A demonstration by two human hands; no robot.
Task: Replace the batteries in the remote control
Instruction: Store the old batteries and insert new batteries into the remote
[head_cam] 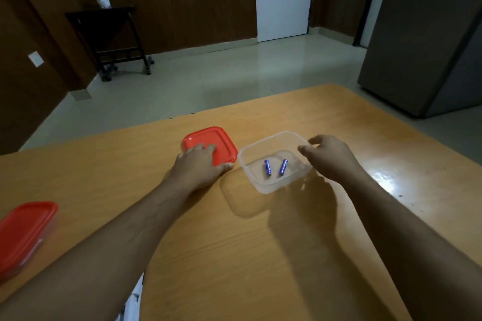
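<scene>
Two blue batteries point(275, 167) lie on the floor of a clear plastic box point(263, 186), side by side but not touching, both pointing roughly toward 12 o'clock. They look small, hard and smooth, so I judge them light, apt to roll or slip, and best pinched across the middle of the barrel between thumb and forefinger, one at a time. The box itself seems thin and light, likely to slide if nudged.

The right hand point(330, 157) is at the box's 2 o'clock corner, thumb and fingers curled around the rim; whether it grips or only touches I cannot tell. At 9 o'clock from the box, just beside it, a red lid point(220, 138) lies flat on the worktop point(234, 255), with the left hand point(199, 164) spread flat on it, pressing rather than grasping.

A second box with a red lid point(24, 232) sits at 8 o'clock, well apart. No remote control is visible.
</scene>
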